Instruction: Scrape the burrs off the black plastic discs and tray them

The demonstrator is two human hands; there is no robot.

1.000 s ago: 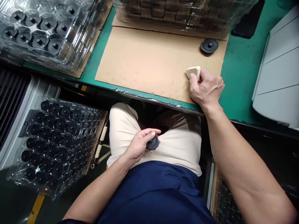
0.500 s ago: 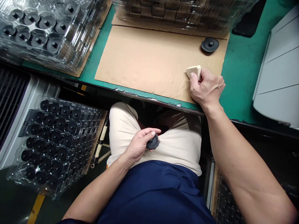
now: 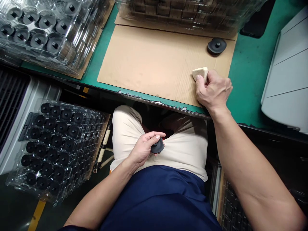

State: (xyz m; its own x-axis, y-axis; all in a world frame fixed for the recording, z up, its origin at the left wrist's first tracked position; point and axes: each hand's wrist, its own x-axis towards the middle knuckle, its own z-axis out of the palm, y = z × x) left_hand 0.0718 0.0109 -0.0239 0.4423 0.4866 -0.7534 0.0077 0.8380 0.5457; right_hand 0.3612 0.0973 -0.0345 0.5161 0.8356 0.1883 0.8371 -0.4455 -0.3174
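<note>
My left hand (image 3: 144, 148) rests on my lap below the table edge, fingers closed round a small black round part (image 3: 158, 146). My right hand (image 3: 213, 90) lies on the cardboard sheet (image 3: 149, 61) near its front right corner, fist closed on a beige sponge-like block (image 3: 199, 72) that sticks out to the left of my thumb. Another black round part (image 3: 217, 46) lies alone on the cardboard, beyond my right hand.
A clear blister tray of several black parts (image 3: 55, 144) stands low at my left. More clear trays (image 3: 45, 29) are stacked on the green table (image 3: 245, 80) at the back left and the back centre (image 3: 187, 12). A grey-white casing (image 3: 286, 73) fills the right.
</note>
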